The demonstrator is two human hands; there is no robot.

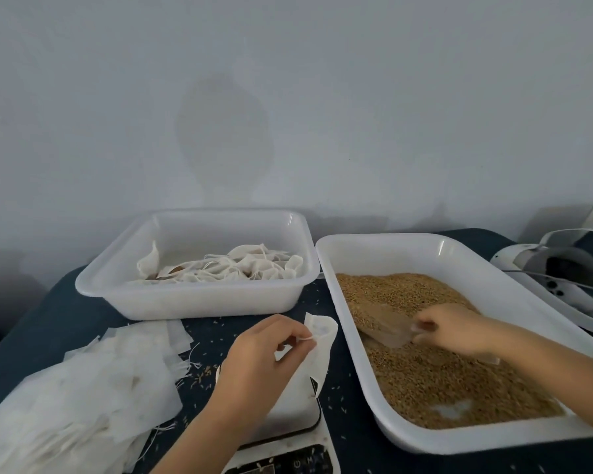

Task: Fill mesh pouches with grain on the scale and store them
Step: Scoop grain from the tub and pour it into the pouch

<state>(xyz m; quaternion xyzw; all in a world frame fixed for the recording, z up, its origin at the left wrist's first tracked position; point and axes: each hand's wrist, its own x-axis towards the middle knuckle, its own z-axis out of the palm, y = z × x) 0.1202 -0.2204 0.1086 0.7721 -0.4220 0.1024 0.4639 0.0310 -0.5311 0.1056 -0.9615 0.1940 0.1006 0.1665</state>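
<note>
While I watch from the head view, going left to right: stack of empty mesh pouches (72, 381) lies flat on the dark table (31, 323), far left, untouched. Behind it, white tub (199, 295) holds filled, tied pouches (226, 268), so several are stored already.

Left hand (254, 364) pinches the mouth of one empty pouch (317, 350) by its drawstring, holding it over the scale (288, 419). Pouch hangs roughly upright, long axis vertical, mouth up and facing right toward the grain. Scale display is mostly out of frame, can't read it.

Right hand (459, 328) grips the handle of a translucent scoop (386, 325), blade dug into the grain (442, 364) in the big white tray (408, 248). Hands well apart, each holding its own thing.

Key relation: pouch mouth sits just left of the tray's near rim, so I judge the loaded scoop must swing left over that rim. Right hand is the one doing it. Spill risk looks real; loose kernels (199, 374) already dot the table.
</note>
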